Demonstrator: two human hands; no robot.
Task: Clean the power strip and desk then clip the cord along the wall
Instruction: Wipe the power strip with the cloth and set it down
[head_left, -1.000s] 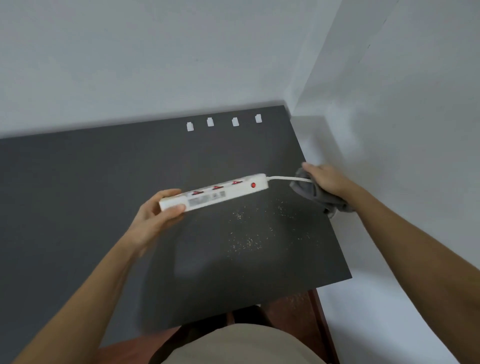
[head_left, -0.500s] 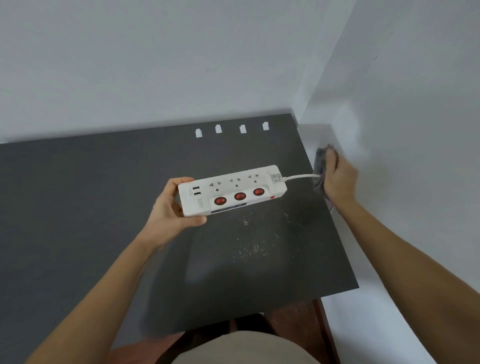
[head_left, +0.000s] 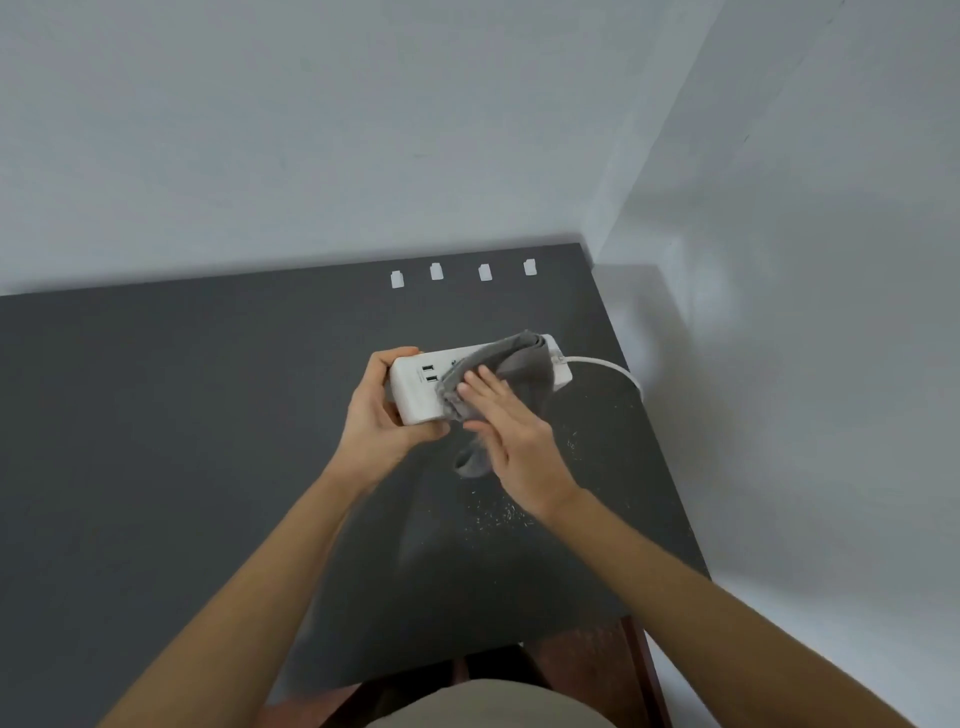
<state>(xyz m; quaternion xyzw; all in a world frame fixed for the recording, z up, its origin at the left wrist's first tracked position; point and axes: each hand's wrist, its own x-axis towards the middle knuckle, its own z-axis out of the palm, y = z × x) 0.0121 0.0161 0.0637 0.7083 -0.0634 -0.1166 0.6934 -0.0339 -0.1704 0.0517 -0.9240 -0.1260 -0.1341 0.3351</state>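
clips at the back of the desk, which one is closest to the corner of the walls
The rightmost clip. It ends the row of four on the side where the two walls meet; the other three lie to its left, farther from that corner.

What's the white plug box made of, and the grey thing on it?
The power strip looks like hard white plastic: smooth, faintly shiny, with crisp moulded edges. The grey cloth seems to be soft fabric, maybe microfibre or knit, because it folds and drapes limply over the strip.
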